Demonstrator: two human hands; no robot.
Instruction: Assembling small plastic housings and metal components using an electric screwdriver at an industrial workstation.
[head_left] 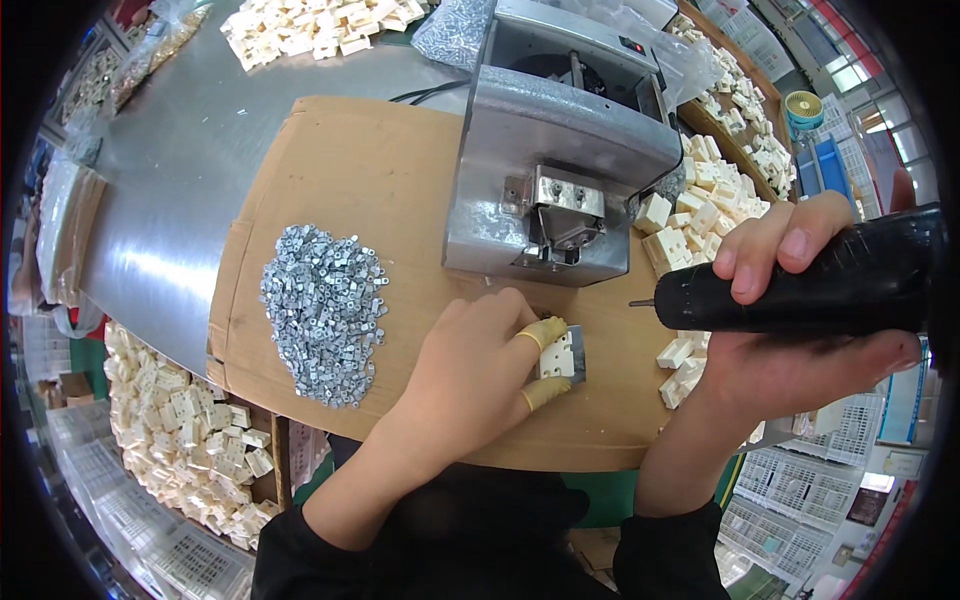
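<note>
Bent over the cardboard, my left hand (465, 365) pinches a small cream plastic block (557, 358) between a fingertip and the thumb, both in yellow finger cots. A grey metal piece (578, 352) shows along the block's right side; part of the block is hidden by my fingers. My right hand (770, 330) grips a black electric screwdriver (810, 280), held up to the right. Its thin bit (641, 303) points left, apart from the block. Left of my left hand lies a heap of small silvery metal clamps (325, 315).
A grey metal machine (560, 150) stands behind my hands on the cardboard sheet (390, 150). Cream blocks are heaped right of it (715, 200), at the back (310, 30) and at lower left (180, 430). White plastic baskets (800, 490) stand at lower right.
</note>
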